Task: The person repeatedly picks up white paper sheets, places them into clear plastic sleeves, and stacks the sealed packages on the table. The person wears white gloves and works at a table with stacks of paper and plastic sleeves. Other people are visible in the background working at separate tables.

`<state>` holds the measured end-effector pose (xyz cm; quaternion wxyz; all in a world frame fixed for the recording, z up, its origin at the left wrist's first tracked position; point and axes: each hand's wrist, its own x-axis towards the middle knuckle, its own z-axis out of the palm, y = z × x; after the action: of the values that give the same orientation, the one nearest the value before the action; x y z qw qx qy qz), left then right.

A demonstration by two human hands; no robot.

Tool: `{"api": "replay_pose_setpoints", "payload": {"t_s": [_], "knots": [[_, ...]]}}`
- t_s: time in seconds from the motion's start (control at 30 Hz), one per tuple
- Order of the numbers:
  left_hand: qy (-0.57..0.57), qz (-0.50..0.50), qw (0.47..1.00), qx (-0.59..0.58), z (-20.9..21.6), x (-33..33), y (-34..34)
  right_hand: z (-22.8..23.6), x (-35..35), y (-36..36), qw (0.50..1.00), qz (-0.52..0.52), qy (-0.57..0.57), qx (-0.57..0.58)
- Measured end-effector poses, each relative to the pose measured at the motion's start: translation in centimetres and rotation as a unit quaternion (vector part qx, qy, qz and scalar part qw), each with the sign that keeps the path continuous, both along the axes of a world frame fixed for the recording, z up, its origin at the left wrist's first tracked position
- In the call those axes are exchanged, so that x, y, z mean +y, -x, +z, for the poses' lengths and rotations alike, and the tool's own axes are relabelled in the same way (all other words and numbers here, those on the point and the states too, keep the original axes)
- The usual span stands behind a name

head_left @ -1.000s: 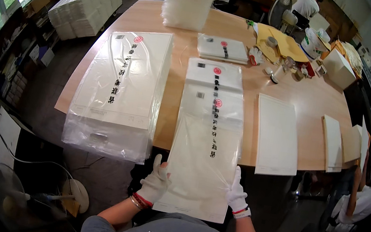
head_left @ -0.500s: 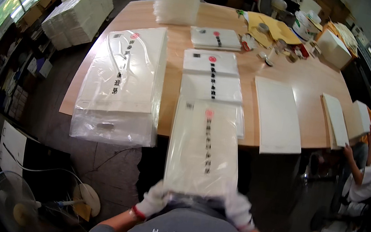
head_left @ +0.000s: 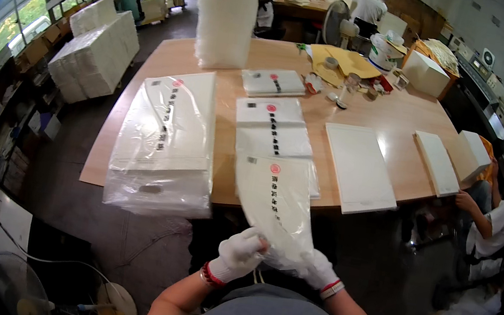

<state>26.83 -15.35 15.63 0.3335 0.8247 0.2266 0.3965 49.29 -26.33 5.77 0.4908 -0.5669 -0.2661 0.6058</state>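
A clear printed plastic bag with a cream sheet inside slopes from the table edge toward my body, its near end bent and narrowed. My left hand, in a white glove with bare fingertips showing, is closed on the bag's near left edge. On the near right corner, my gloved right hand grips the same bag; its fingers are partly hidden by the plastic. The bag's far end rests over a pile of flat printed bags. Left of that lies a stack of filled bags with loose plastic hanging over the edge.
White boards lie to the right on the wooden table. A folded bag bundle, a tall translucent stack and yellow paper stand or lie farther back. At right, a co-worker's hand touches a narrow board.
The held bag has gone from flat to curved, its near end drawn together. My left hand has moved inward and up. The whole view has tilted, showing more of the room behind.
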Motion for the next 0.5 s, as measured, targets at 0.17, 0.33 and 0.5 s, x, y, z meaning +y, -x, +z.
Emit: {"api": "replay_pose_setpoints", "payload": {"t_s": [0.17, 0.33, 0.5], "knots": [[0.333, -0.009, 0.87, -0.363, 4.1, 0.3, 5.2, 5.1, 8.4, 5.7, 0.961, -0.019, -0.168, 0.217], [-0.043, 0.285, 0.839, -0.461, 4.5, 9.7, 10.5, 7.9, 17.5, 9.3, 0.948, 0.177, -0.241, 0.113], [0.282, 0.367, 0.755, -0.465, -3.5, 16.5, 22.7, 8.3, 20.2, 17.4, 0.974, 0.188, -0.066, 0.11]]}}
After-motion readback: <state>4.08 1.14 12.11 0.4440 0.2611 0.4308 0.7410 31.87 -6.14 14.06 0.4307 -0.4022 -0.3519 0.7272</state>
